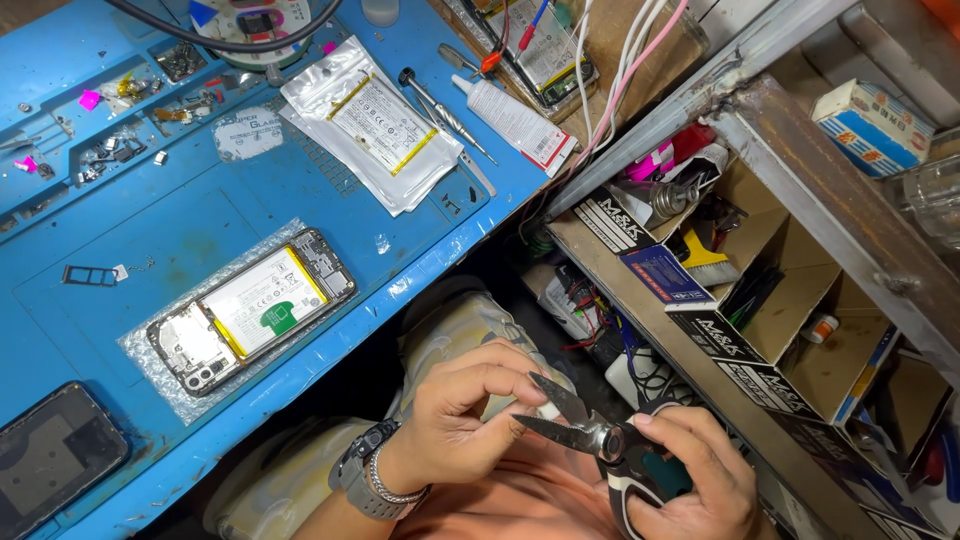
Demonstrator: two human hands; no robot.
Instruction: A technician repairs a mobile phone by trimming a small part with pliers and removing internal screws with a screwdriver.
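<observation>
Two hands worked together: our right hand (690,470) gripped open scissors (590,432), our left hand (460,415) pinching a small white piece (548,410) between the blades.

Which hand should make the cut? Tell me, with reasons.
Right, probably. The right hand already grips the scissors by the handles, blades open. The left hand is busy: its fingers pinch a small white piece between the blades.

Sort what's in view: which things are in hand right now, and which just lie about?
In hand:
left hand pinching a small white piece
right hand holding open scissors

Lying about:
opened phone on bubble wrap
bagged battery
glue tube
screwdriver
SIM tray
</observation>
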